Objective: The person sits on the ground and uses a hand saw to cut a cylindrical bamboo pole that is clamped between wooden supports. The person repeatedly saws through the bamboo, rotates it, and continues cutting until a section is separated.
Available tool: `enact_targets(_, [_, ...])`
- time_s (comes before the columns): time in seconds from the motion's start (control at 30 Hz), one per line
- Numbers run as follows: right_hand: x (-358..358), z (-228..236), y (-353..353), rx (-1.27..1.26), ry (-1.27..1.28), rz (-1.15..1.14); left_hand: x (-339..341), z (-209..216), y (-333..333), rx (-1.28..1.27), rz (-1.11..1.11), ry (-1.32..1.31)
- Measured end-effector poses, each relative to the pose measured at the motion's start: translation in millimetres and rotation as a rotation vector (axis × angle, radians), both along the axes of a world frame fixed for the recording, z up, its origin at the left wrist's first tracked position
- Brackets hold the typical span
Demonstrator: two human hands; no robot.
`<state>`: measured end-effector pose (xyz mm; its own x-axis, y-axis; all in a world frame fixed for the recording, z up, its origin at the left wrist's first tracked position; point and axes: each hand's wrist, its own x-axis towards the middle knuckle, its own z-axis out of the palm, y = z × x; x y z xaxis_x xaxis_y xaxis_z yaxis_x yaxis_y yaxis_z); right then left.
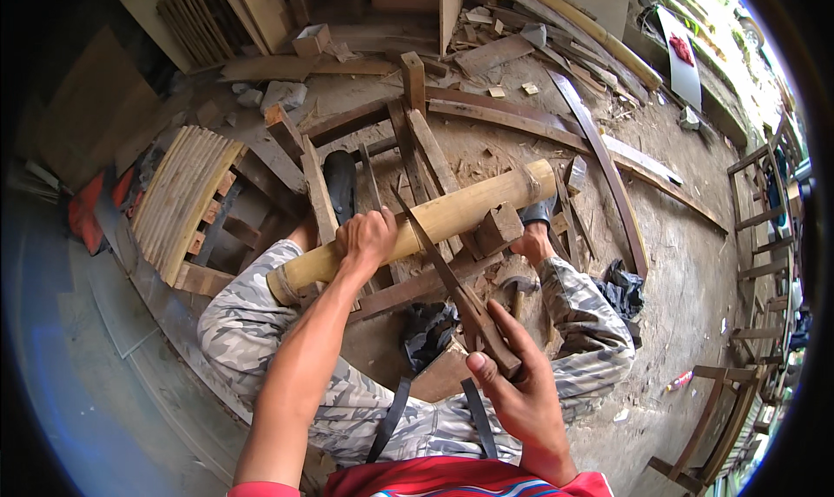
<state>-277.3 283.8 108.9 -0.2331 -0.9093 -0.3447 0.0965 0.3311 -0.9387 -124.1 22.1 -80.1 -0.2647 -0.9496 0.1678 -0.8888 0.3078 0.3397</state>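
Observation:
A thick yellow bamboo pole (469, 208) lies slantwise over a rough wooden frame (373, 301) in front of me, its right end higher in the picture. My left hand (367, 239) is closed over the pole left of its middle, pressing down on it. In my right hand (526, 397) is a handsaw (441, 264) with a long dark blade and a wooden handle, held between thumb and fingers. The blade crosses the bamboo just right of my left hand, its tip beyond the pole. Whether the teeth bite into the bamboo, I cannot tell.
A hammer (519, 295) and black plastic (430, 336) lie between my legs. At left stands a slatted wooden piece (178, 206). Long planks (599, 171) extend right, with wood scraps (495, 54) behind. Wooden chair frames (717, 410) stand at far right.

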Motion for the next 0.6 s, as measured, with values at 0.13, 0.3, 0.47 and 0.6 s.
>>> enact_targets(0.13, [-1.7,12.1,-7.7,-0.033,-0.231,-0.01,-5.4,4.3,4.6,0.02,-0.006,-0.002])
enact_targets(0.3, [-16.7,45.2,-46.8,-0.057,-0.361,0.003,-4.0,3.2,3.5,0.167,0.047,0.037])
enact_targets(0.47, [-42.5,58.0,-97.2,-0.113,-0.473,-0.015,-9.1,6.3,3.9,0.193,0.1,-0.027])
enact_targets(0.6, [-48.0,46.8,-96.9,-0.134,-0.419,-0.011,-8.1,16.0,-7.1,0.34,0.074,-0.093])
